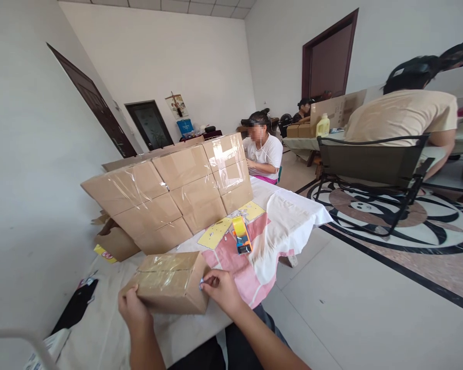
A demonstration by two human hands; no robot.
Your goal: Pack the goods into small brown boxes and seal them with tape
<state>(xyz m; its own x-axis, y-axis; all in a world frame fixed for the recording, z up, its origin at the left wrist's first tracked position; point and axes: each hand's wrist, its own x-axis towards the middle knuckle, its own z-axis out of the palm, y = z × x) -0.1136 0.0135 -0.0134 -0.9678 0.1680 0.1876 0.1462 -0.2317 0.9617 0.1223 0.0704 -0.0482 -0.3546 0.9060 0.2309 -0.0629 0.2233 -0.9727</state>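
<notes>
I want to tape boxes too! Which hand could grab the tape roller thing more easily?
Probably the right hand. It sits at the box's end nearest the tape dispenser, pinching something small. The left hand grips the box's far corner, farther from it.

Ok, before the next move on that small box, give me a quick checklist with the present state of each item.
1. Left hand grips the near corner of the small box: ok.
2. Right hand pinches something small and pale at the box's right end: ok; what it is, cannot tell.
3. Box rests flat on the table: ok.
4. Clear tape across the box top lies smooth: cannot tell.
5. Tape dispenser lies apart from both hands, beyond the box: ok.
6. Stack of taped boxes stands clear of the small box: ok.
</notes>
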